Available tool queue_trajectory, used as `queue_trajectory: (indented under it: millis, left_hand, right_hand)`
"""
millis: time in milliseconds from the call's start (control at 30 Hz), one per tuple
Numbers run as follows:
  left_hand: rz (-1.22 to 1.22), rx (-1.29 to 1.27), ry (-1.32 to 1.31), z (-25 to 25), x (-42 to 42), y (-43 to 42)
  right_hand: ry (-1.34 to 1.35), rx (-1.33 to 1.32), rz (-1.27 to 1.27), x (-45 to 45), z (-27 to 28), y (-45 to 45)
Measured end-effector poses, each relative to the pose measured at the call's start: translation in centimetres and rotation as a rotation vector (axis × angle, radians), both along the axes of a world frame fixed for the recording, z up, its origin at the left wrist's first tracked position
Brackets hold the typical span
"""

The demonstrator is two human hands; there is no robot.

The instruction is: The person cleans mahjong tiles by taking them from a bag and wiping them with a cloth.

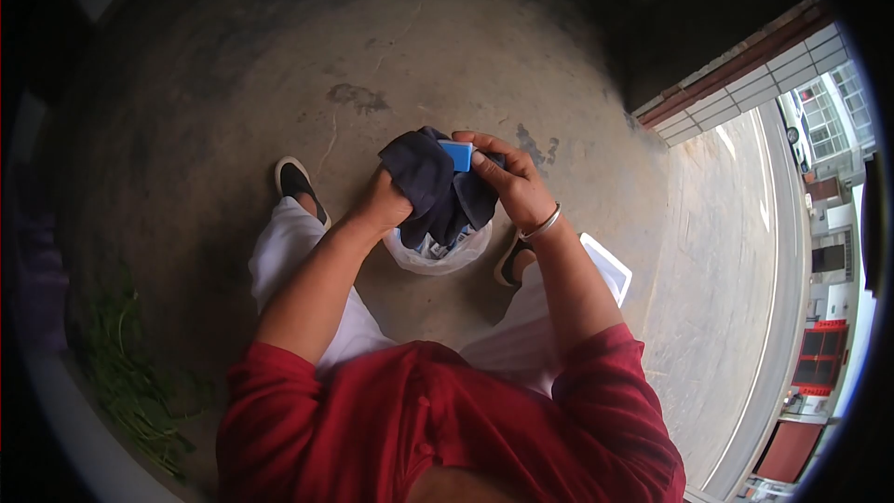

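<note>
Hands (524, 192) gripping dark cloth (419, 172) and blue block (456, 156), cloth partly hiding white container (447, 265) beneath, leafy greens (130, 373) left, white panel (607, 267) right

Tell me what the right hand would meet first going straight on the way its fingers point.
Beyond the blue block at its fingertips, the right hand would probably meet the bunched dark cloth first. Depth is hard to judge from this single view.

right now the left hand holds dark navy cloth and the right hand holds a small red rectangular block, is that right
Wrong colour: the head view shows the right hand holding a small blue rectangular block. The left hand does hold dark navy cloth.
</note>
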State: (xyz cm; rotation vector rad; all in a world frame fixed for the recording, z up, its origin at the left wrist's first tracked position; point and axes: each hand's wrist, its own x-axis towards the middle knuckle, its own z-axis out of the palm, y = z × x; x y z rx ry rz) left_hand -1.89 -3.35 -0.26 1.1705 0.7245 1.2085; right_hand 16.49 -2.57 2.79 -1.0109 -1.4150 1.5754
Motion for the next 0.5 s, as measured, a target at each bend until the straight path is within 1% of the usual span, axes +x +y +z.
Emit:
queue_trajectory:
  millis: [67,100,200,300,333,400,433,500]
  left_hand:
    - [-0.003,-0.001,-0.051,0.3,0.1,-0.3]
    - [0.004,0.018,-0.052,0.6,0.3,-0.4]
    - [0.023,0.023,-0.02,0.1,0.4,-0.2]
    - [0.035,0.014,-0.019,-0.1,0.2,-0.1]
    - [0.037,0.012,-0.031,-0.1,0.1,-0.1]
    - [0.012,-0.09,-0.018,-0.3,-0.1,-0.1]
    - [0.001,-0.141,-0.011,-0.5,-0.2,-0.1]
    - [0.032,0.016,0.087,-0.8,0.0,0.1]
  right_hand:
    - [0.017,-0.089,-0.016,0.7,0.0,0.2]
    - [-0.017,-0.064,-0.019,0.7,-0.1,0.2]
    - [-0.125,0.083,-0.064,0.2,0.1,0.0]
    - [-0.118,0.237,-0.123,-0.8,0.5,-0.4]
    - [-0.098,0.192,-0.083,-0.7,0.4,-0.3]
    - [-0.057,0.098,0.0,-0.5,-0.1,-0.2]
    - [-0.061,0.111,0.029,-0.6,-0.1,-0.2]
    - [-0.068,0.138,0.084,-0.7,-0.1,-0.3]
